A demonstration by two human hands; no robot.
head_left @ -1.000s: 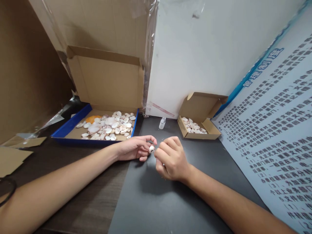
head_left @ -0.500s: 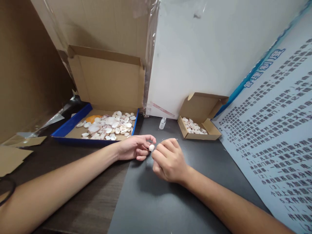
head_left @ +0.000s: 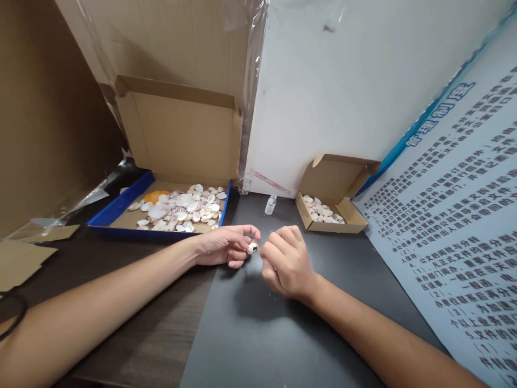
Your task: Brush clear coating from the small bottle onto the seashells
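Observation:
My left hand (head_left: 224, 246) rests on the dark mat (head_left: 283, 323) and pinches a small white, ribbed shell (head_left: 252, 248) between thumb and fingers. My right hand (head_left: 287, 263) sits just right of it with the fingers curled in; its fingertips are close to the shell, and I cannot see whether it holds anything. Behind my left hand lies a blue-rimmed cardboard tray (head_left: 117, 207) with several pale shells (head_left: 181, 207) and one orange piece (head_left: 154, 196).
A small open cardboard box (head_left: 350, 222) with several shells stands at the back right. A little clear bottle (head_left: 270, 205) stands by the white wall. A printed board (head_left: 456, 231) slants along the right. Cardboard scraps (head_left: 24, 258) lie at the left edge.
My right hand has pulled slightly right, away from the shell it was touching half a second ago. The left hand still holds the shell in much the same place.

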